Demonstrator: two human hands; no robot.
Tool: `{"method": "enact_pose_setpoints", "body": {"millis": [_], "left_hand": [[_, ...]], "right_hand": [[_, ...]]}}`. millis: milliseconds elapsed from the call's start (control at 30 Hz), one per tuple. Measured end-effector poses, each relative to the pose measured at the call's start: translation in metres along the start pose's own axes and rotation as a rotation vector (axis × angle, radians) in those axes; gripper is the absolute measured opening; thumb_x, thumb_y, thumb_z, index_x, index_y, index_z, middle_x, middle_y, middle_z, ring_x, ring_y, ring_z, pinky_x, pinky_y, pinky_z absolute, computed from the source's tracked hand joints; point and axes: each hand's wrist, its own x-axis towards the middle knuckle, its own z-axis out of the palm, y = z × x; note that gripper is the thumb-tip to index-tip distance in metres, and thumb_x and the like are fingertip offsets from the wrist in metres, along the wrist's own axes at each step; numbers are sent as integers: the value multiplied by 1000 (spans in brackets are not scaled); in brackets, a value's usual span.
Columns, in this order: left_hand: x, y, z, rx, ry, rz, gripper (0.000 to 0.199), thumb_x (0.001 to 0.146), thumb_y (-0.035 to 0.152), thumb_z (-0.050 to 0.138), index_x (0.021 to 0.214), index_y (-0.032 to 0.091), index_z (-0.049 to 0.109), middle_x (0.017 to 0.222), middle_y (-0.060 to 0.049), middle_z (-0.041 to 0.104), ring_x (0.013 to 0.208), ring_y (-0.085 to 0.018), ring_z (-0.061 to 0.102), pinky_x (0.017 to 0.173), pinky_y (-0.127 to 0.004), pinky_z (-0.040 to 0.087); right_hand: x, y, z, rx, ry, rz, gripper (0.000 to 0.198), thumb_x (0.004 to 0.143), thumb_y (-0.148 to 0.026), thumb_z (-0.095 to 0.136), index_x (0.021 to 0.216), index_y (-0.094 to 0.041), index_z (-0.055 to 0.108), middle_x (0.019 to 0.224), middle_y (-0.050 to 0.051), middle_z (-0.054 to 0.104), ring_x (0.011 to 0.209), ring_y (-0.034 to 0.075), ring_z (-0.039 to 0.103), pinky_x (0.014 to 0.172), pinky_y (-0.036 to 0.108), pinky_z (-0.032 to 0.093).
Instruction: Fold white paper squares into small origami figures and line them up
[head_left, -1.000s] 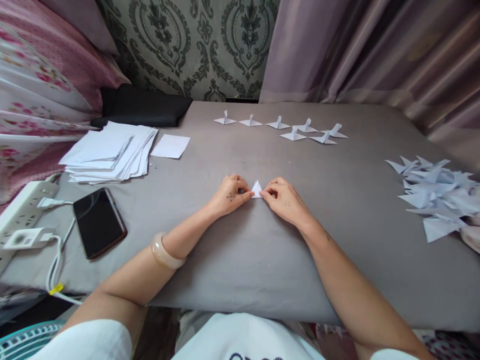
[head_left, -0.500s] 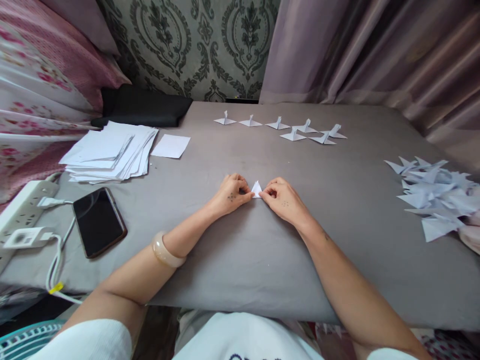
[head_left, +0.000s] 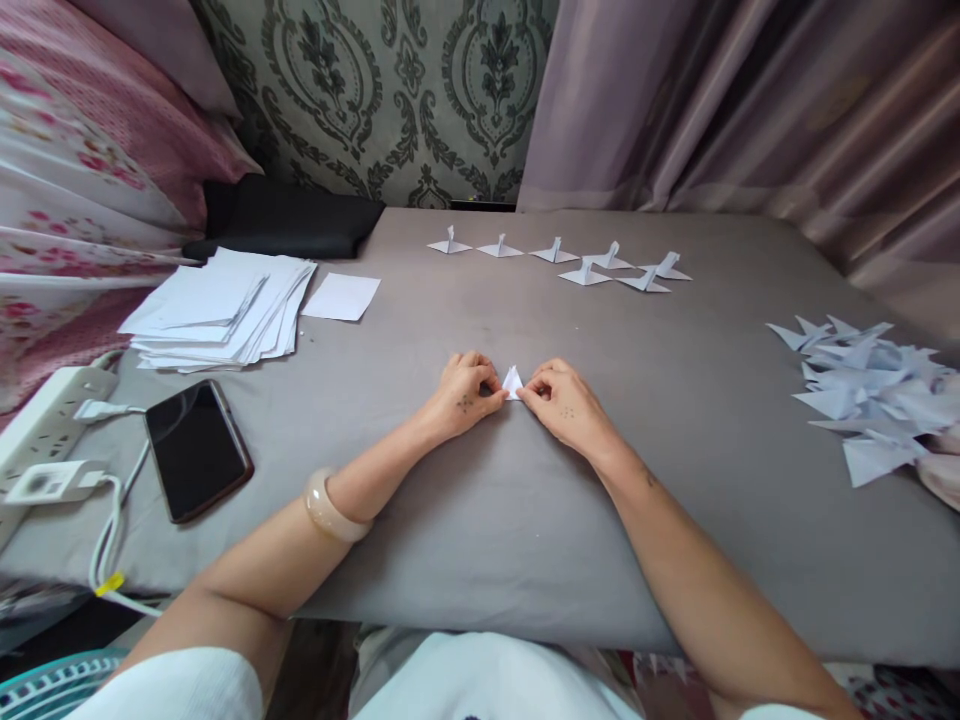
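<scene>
A small folded piece of white paper (head_left: 512, 383), shaped like a triangle with its point facing away from me, is at the middle of the grey-covered table (head_left: 480, 520). My left hand (head_left: 471, 392) pinches its left side between thumb and fingers. On the opposite side, my right hand (head_left: 561, 398) pinches the right corner the same way. The fingers cover both lower corners of the paper. Toward the back of the table stand several folded paper cranes (head_left: 555, 250) with spread wings.
At the left lie a stack of white paper (head_left: 217, 310) and a single square sheet (head_left: 342, 297). Nearer are a phone (head_left: 197, 448) and a white power strip (head_left: 45, 420) with cables. A heap of folded paper (head_left: 870, 380) occupies the right side. A black folded item (head_left: 292, 220) lies behind the stack.
Both hands keep their pinch on the folded paper, almost unmoved. The whole view has shifted very slightly.
</scene>
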Motion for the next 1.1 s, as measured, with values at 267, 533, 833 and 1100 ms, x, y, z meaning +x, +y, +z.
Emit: {"method": "enact_pose_setpoints", "body": {"millis": [267,533,833,1100], "left_hand": [[-3,0,6,78,44,33,10,80,24,62,75,17,58,95,-7,56,89,-20,46,86,-36,39],[-11,4,9,280,58,179,12,91,22,45,97,19,55,106,-7,56,93,-21,46,79,-34,35],[-23,19,6,659,-45,384,24,95,18,38,99,17,62,92,-9,62,91,-24,49,80,-37,31],[-26,16,6,652,-73,416,25,94,19,41,101,14,64,93,-10,62,92,-24,51,82,-38,33]], "right_hand": [[0,-2,1,-30,-4,11,17,81,-26,59,65,-19,60,87,3,58,70,13,55,71,29,42],[-1,1,2,-35,38,-14,13,79,-28,62,69,-20,57,82,1,56,66,12,53,69,28,42],[-2,7,-8,313,75,81,18,82,-28,53,90,-19,66,78,2,69,70,15,62,68,29,49],[-43,-14,5,-144,35,-322,40,89,-7,34,114,-22,62,112,8,66,107,21,58,92,35,45]]}}
